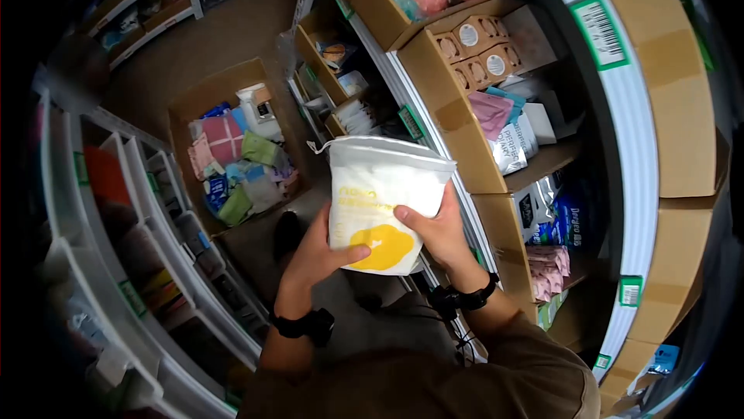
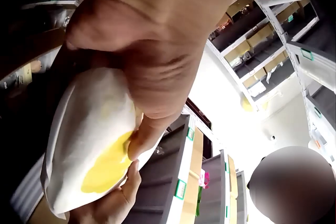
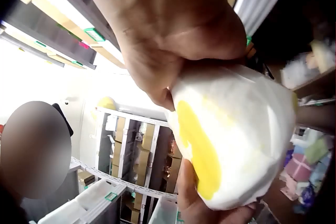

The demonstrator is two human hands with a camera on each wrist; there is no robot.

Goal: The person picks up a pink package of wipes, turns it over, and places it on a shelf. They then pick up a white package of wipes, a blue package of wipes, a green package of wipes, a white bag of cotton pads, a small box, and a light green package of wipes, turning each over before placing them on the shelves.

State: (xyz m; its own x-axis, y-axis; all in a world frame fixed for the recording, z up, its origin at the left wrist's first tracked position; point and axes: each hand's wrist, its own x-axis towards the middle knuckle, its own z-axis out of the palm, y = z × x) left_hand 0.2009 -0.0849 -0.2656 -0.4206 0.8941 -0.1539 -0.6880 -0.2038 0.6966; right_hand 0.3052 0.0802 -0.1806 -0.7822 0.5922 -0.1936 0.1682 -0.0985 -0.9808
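Both hands hold a white drawstring pouch (image 1: pixel 372 202) with yellow print and a large yellow blob on its front. My left hand (image 1: pixel 314 252) grips its left side, thumb lying across the yellow blob. On the right side my right hand (image 1: pixel 435 227) grips it, thumb pressed on the front near the lettering. The far ends of the fingers are hidden behind the pouch. A drawstring loop sticks out at its top left corner. In the left wrist view the pouch (image 2: pixel 89 134) looks plump, and in the right wrist view both thumbs press on its printed face.
Beyond the pouch a large cardboard box (image 1: pixel 232 148) full of packaged goods stands on the floor. Shelves with cardboard bins (image 1: pixel 442 109) and a barcode label (image 1: pixel 601 32) line the right. White plastic bins (image 1: pixel 147 264) line the left of the narrow aisle.
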